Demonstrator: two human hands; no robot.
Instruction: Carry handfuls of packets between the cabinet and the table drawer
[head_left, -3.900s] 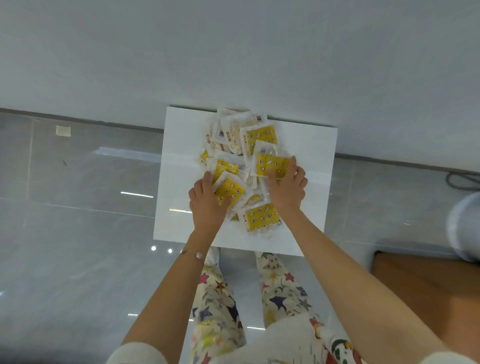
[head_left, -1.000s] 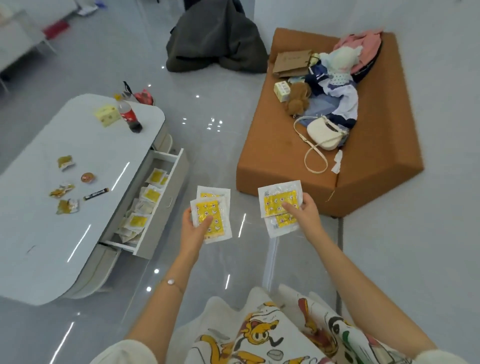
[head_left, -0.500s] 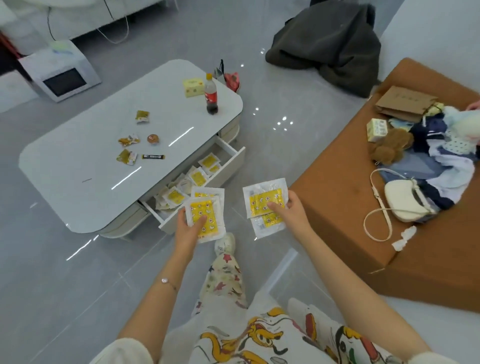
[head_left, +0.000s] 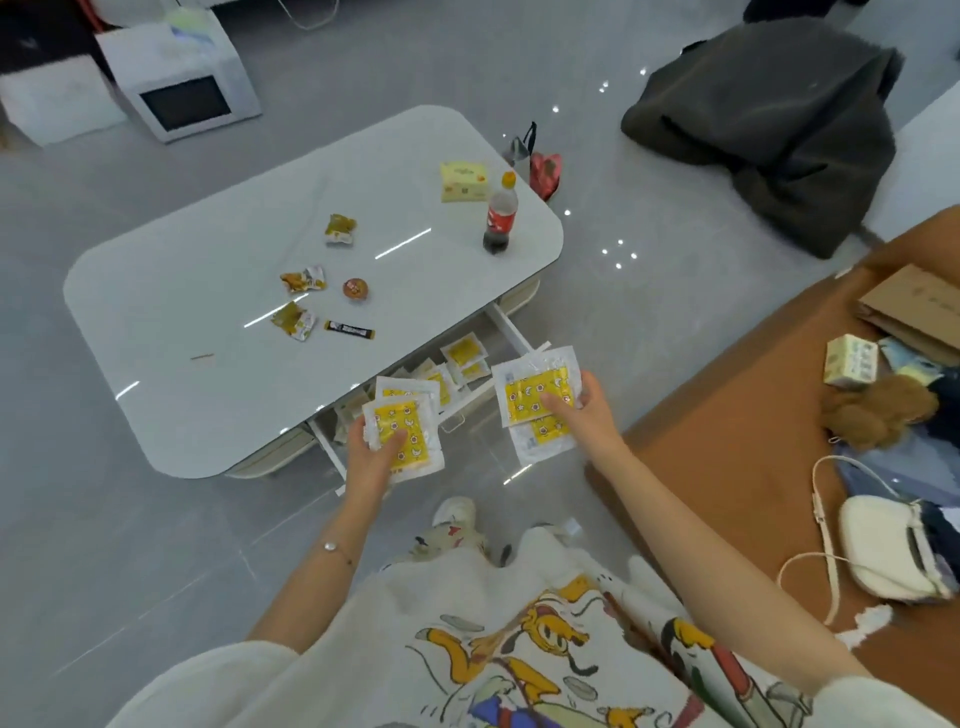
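Left hand (head_left: 370, 453): fingers curled round two yellow packets (head_left: 406, 435), thumb pressed on top | Right hand (head_left: 586, 411): pinching two more packets (head_left: 535, 395), fanned | Both stacks: held above floor, just beside open drawer (head_left: 511, 332) containing like packets | White bench (head_left: 208, 312): bearing cola bottle (head_left: 500, 215), scattered wrappers (head_left: 304, 280).

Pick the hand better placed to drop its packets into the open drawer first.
Left, probably. The left hand holds its packets right over the open drawer; the right hand grips its own pair off to the drawer's side, above the floor.
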